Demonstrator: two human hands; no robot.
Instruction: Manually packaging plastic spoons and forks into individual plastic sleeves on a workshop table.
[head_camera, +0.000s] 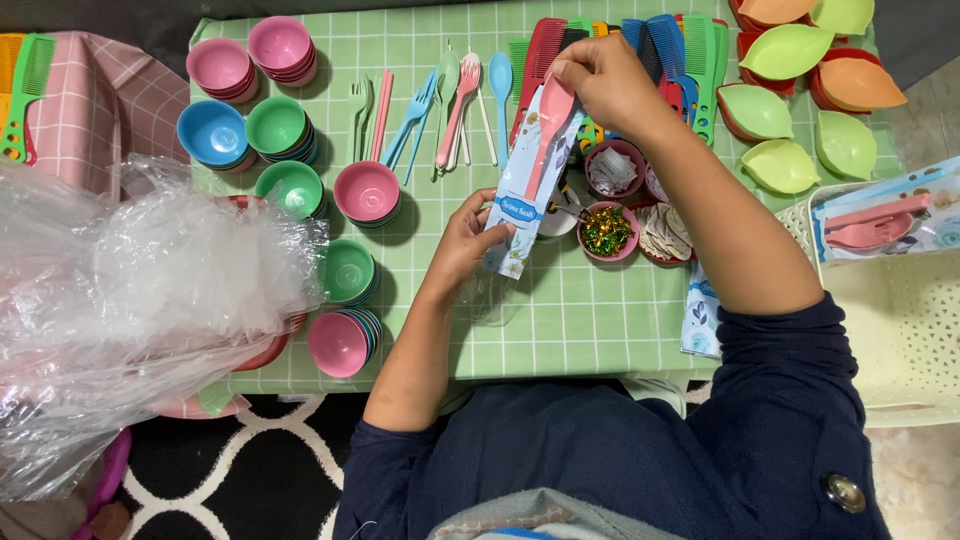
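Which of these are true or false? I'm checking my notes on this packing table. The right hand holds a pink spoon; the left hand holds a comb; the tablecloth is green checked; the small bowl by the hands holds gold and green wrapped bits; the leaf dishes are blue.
1. The right hand holds a pink spoon. True.
2. The left hand holds a comb. False: it holds a printed sleeve that the spoon sits in.
3. The tablecloth is green checked. True.
4. The small bowl holds gold and green wrapped bits. True.
5. The leaf dishes are blue. False: they are green and orange.
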